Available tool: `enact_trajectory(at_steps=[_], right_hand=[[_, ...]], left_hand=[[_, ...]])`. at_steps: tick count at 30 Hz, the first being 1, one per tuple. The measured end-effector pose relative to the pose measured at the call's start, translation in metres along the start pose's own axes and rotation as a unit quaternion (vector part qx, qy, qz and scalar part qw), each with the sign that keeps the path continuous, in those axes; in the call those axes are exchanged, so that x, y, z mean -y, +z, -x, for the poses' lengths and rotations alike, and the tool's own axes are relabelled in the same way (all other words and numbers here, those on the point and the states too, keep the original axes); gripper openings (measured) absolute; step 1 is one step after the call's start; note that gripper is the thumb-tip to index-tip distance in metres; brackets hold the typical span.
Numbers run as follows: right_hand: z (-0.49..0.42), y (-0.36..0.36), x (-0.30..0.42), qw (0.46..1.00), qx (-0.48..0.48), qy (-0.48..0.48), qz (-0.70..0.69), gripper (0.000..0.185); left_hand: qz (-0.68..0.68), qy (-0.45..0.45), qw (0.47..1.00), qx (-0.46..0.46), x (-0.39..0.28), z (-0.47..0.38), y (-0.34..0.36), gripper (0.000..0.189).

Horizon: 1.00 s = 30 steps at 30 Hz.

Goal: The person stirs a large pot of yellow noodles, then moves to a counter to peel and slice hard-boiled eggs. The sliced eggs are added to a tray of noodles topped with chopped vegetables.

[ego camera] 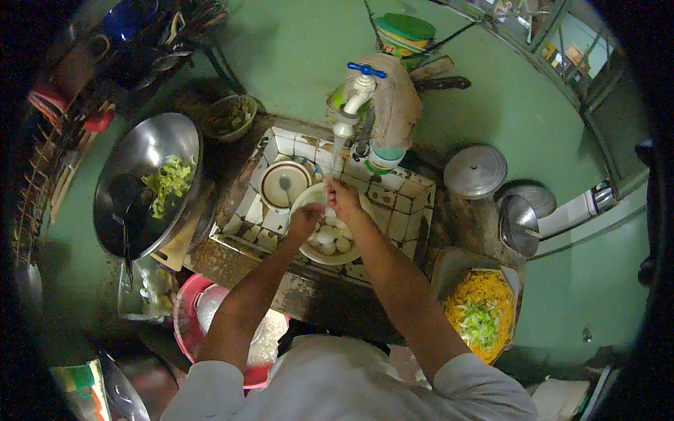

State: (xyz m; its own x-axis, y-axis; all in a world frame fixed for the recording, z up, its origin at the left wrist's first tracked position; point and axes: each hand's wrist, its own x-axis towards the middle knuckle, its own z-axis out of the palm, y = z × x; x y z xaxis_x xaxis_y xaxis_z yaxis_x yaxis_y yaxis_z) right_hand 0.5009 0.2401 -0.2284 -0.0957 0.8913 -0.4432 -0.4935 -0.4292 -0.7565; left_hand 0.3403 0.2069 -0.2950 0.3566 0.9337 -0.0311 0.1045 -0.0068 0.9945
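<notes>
My right hand (345, 200) is held in the thin stream of water below the white tap (345, 123), its fingers curled together. Slightly lower, my left hand (309, 218) is blurred over the left side of a pale bowl (363, 252). Whether either hand holds something is hidden by fingers and blur. Several whitish eggs (326, 235) lie in the bowl beneath my wrists. The bowl stands in a sink (410, 216) lined with worn white tiles. Behind it on the left, a round dish (274, 184) with a brown rim contains cloudy liquid and a spoon.
At left, a large metal wok (118, 173) holds chopped greens and a utensil. A tub of orange shreds (476, 294) topped with greens stands at right, below metal lids (475, 171). A pink basin (184, 316) sits below the counter. A knife (442, 83) hangs behind the tap.
</notes>
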Motion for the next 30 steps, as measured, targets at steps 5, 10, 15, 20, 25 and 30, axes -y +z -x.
enact_trajectory(at_steps=[5,10,15,20,25,30], right_hand=[[0.016,0.068,0.018,0.975,-0.056,0.050,-0.209,0.029],[-0.075,0.042,0.034,0.981,-0.013,-0.027,-0.190,0.030],[-0.087,0.011,0.041,0.966,-0.020,-0.154,0.207,0.030],[-0.073,-0.041,0.029,0.961,0.008,-0.069,0.267,0.027],[0.011,-0.004,-0.002,0.842,0.026,-0.298,0.449,0.032],[0.070,0.027,-0.067,0.682,0.146,-0.147,0.701,0.044]], left_hand=[[0.607,-0.083,0.791,0.001,-0.098,-0.032,-0.008,0.062],[0.717,0.074,0.686,0.102,-0.160,-0.033,0.070,0.068],[0.711,-0.068,0.699,0.041,-0.124,-0.053,0.078,0.048],[0.672,-0.155,0.724,0.033,-0.103,-0.106,0.056,0.044],[0.101,-0.079,0.986,-0.104,-0.050,-0.116,0.013,0.045],[-0.469,0.032,0.879,-0.078,0.103,-0.039,-0.060,0.048]])
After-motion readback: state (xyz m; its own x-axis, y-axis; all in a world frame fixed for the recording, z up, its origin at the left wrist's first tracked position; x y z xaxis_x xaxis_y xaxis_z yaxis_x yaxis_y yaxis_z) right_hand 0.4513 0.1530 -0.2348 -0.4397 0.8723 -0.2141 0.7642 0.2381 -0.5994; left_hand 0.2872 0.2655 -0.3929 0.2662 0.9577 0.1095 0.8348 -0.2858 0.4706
